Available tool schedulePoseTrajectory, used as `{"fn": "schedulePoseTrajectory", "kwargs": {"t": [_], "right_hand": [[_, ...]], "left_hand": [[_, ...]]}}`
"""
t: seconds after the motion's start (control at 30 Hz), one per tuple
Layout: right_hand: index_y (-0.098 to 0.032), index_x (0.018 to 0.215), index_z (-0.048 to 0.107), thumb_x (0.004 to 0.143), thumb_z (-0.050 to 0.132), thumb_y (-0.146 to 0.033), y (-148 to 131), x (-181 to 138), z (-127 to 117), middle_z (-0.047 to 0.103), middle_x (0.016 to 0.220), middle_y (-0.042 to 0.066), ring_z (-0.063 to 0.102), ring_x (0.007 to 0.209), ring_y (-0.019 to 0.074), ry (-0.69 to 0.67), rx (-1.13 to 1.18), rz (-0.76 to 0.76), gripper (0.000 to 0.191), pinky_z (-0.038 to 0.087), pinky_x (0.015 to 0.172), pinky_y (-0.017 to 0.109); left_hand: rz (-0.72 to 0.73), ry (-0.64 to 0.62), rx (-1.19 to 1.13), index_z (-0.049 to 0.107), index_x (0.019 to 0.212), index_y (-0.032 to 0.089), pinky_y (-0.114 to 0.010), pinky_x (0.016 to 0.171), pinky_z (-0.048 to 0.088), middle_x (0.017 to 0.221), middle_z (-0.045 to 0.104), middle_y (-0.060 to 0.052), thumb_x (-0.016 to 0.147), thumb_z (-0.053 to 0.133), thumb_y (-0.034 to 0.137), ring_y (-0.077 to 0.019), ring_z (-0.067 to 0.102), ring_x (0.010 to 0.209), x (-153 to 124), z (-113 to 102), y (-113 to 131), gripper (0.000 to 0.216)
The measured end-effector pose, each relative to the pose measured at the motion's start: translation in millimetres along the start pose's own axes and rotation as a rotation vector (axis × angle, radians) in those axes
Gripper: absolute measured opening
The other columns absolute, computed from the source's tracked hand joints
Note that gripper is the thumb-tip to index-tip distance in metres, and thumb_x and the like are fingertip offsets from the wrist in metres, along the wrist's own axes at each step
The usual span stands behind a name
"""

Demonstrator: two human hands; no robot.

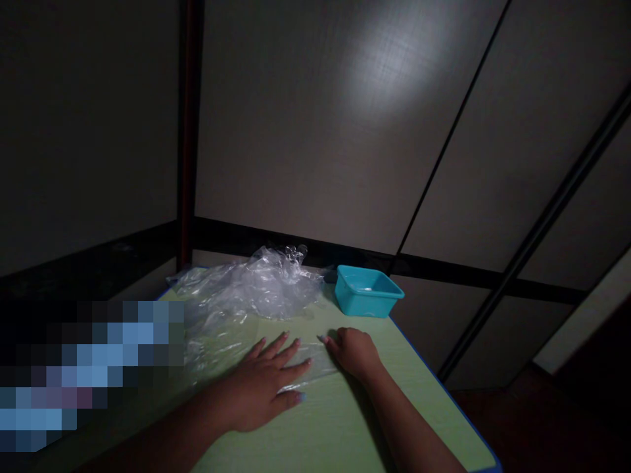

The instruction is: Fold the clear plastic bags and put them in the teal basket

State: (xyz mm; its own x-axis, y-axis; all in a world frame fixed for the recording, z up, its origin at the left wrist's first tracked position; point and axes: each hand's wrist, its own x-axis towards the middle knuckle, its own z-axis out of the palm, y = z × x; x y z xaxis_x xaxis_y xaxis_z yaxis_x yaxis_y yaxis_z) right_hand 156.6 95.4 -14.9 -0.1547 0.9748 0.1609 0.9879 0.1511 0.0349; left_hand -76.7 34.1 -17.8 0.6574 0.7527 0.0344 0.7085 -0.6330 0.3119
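Observation:
My left hand [266, 387] lies flat on the table with its fingers spread, resting over a clear plastic bag [313, 364]. At the right end of that bag, my right hand [355, 351] is closed, its thumb and fingers pinched on the plastic. A small greyish tip shows at the thumb; I cannot tell whether it is a nail or plastic. Just beyond my left hand, a crumpled heap of clear plastic bags [266, 286] covers the table's far left part. A turquoise plastic basket [369, 302] stands upright beyond my right hand.
The light green table [419, 387] has a blue edge [444, 387] on the right. Grey panels with dark strips [315, 151] rise behind it. A pixelated patch [93, 368] hides the left side. Dark reddish floor [532, 420] shows at the right.

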Motion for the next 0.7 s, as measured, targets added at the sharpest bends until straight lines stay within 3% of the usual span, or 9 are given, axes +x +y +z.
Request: {"fn": "schedulePoseTrajectory", "kwargs": {"t": [0.27,0.5,0.7], "right_hand": [[-0.017,0.085,0.064,0.086,0.037,-0.054,-1.6,-1.4,0.9,0.067,0.087,0.013,0.062,0.079,0.0249,0.012,-0.071,0.039,0.045,0.041,0.067,0.033],[-0.011,0.102,0.055,0.086,0.04,-0.047,4.3,-9.4,4.2,0.058,0.101,0.02,0.052,0.097,0.0321,0.094,-0.134,0.193,0.042,0.039,0.073,0.041],[-0.014,0.112,0.049,0.084,0.045,-0.037,15.6,-9.2,3.3,0.05,0.114,0.019,0.044,0.106,0.0316,0.123,-0.15,0.249,0.037,0.035,0.08,0.046]], "left_hand": [[0.002,-0.007,-0.008,0.019,0.138,0.042,-0.058,0.104,0.009,0.148,0.007,0.001,0.089,0.023,0.06,-0.0291,-0.001,0.135,0.7,0.4,-1.2,0.052],[-0.003,-0.014,-0.022,0.019,0.137,0.043,-0.058,0.104,0.008,0.148,0.008,0.001,0.089,0.026,0.058,-0.0293,-0.001,0.135,0.8,-0.3,-0.7,0.051],[-0.003,-0.015,-0.019,0.019,0.138,0.042,-0.057,0.104,0.007,0.148,0.008,0.0,0.089,0.026,0.059,-0.0293,0.0,0.135,0.2,-1.1,0.0,0.052]]}}
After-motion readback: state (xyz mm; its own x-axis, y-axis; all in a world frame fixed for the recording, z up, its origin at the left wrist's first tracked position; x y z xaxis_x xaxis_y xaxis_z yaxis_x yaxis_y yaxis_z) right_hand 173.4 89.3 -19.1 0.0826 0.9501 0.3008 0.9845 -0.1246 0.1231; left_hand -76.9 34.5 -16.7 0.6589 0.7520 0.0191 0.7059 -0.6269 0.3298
